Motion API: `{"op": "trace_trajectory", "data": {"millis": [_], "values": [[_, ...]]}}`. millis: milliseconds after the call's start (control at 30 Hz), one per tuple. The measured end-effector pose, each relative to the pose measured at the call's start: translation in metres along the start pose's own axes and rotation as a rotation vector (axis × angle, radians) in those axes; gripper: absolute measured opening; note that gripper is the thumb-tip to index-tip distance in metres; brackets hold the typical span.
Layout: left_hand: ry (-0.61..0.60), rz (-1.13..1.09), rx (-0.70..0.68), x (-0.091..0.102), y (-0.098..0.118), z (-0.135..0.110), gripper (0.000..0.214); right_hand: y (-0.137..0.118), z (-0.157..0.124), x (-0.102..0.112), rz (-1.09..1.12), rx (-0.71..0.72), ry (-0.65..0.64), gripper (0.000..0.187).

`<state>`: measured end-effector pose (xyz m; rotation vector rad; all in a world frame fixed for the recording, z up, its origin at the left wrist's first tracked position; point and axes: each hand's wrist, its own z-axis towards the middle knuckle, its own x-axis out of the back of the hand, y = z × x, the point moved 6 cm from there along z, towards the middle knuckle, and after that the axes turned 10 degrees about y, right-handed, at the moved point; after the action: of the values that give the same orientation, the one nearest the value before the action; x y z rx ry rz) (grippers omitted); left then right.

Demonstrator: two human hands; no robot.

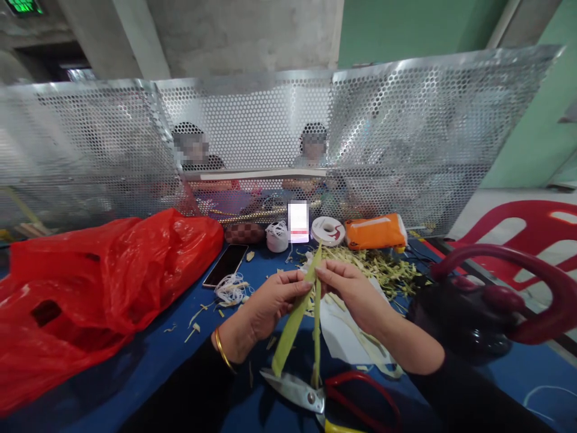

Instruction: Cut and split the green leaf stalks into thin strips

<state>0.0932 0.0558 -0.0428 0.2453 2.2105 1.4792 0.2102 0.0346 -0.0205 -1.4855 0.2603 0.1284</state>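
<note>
My left hand (273, 300) and my right hand (349, 291) meet over the blue table (148, 361), both pinched on a long green leaf strip (293, 325). The strip is split lengthwise: one wide part hangs down to the left, a narrow part hangs straight down. Its upper tip sticks up between my fingers. A gold bangle is on my left wrist. Red-handled scissors (315, 397) lie on the table right below the hanging leaf ends.
A big red plastic bag (99, 282) fills the left. A phone (225, 264), white string (231, 288), thread spool (276, 236), tape roll (327, 231), orange packet (376, 232) and leaf scraps (387, 270) lie behind. A dark kettle (469, 313) stands right. Two people sit behind the perforated metal screen (406, 120).
</note>
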Motion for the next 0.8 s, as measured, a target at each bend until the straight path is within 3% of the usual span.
{"op": "trace_trajectory", "data": {"millis": [200,467,800], "values": [[0.008,0.012,-0.063,-0.004,0.004,-0.003,0.033,0.004,-0.004,-0.005,-0.061,0.010,-0.070,0.028],[0.088,-0.075,-0.054,0.002,0.009,0.000,0.028,0.006,-0.004,-0.005,0.274,-0.172,-0.153,0.017],[0.171,-0.031,-0.085,0.013,0.008,0.006,0.028,-0.017,-0.011,-0.008,0.311,-0.126,-0.226,0.024]]}}
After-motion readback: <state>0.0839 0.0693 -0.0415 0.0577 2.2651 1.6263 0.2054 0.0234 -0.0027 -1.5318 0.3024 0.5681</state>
